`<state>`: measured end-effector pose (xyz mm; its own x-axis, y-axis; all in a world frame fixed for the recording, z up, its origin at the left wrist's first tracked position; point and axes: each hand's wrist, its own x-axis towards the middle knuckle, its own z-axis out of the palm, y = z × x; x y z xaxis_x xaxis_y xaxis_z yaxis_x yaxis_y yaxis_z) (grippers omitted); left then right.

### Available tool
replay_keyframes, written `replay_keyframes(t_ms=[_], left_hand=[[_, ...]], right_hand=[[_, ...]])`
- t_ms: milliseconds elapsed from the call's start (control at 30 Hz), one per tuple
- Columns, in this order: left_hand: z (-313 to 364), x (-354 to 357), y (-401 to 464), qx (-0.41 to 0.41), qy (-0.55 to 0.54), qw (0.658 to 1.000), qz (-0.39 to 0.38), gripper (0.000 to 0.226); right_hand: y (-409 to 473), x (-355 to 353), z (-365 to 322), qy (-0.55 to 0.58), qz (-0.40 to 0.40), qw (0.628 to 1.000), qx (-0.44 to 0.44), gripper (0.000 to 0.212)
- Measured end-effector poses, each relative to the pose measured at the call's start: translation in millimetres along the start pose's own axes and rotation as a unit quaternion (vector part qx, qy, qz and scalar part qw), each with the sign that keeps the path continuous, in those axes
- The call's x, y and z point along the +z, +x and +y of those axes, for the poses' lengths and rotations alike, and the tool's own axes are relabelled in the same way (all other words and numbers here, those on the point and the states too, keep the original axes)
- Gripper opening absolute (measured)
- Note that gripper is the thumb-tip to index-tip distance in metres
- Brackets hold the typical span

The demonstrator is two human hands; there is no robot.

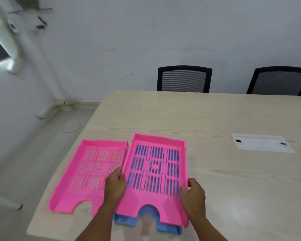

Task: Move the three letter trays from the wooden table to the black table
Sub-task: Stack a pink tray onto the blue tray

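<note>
Two pink letter trays and a blue one are on the pale wooden table [215, 119]. One pink tray [76, 192] lies flat near the table's left edge. The other pink tray [156, 202] sits on top of the blue tray [129, 221], which shows under its front edge and through its slots. My left hand [116, 186] grips the stacked pink tray's left side wall. My right hand [193, 193] grips its right side wall. No black table is in view.
Two black mesh chairs [184, 79] [280, 80] stand behind the table's far edge. A white cable cover plate [261, 143] is set into the tabletop at right. Left of the table is floor [24, 162], with a white wall behind.
</note>
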<state>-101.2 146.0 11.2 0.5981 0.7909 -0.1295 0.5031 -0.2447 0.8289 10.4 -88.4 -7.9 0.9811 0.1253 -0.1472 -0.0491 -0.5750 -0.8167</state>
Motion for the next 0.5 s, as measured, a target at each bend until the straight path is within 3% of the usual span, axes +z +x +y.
replay_keyframes(t_ms=[500], left_hand=[[-29.3,-5.2,4.6,-0.038,-0.029,0.998,-0.027,0.041]], right_hand=[[-9.7,19.4,-1.5,-0.013,0.001,1.0,-0.013,0.01]])
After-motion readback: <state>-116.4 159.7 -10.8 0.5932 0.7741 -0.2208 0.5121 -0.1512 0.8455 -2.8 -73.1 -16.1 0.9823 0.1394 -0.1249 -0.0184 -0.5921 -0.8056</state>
